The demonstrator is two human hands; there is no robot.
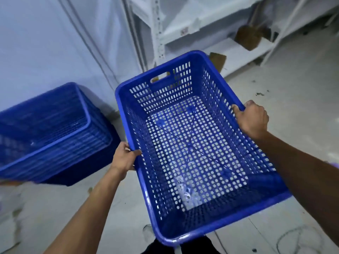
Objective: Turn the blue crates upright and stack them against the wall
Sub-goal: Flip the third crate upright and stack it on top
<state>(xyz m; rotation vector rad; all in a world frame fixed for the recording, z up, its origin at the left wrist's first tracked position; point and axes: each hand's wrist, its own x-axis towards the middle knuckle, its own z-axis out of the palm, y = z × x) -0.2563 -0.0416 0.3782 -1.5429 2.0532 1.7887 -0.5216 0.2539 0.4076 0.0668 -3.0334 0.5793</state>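
I hold a blue perforated crate upright in front of me, above the floor, its open top facing me. My left hand grips its left long rim and my right hand grips the right long rim. The crate is empty and the floor shows through its holes. To the left, a stack of several nested blue crates stands upright on the floor against the pale wall, a short way apart from the crate I hold.
White metal shelving stands behind the held crate at the back right, with brown objects on a low shelf. The concrete floor has small debris and scribbled marks. My dark trousers show at the bottom edge.
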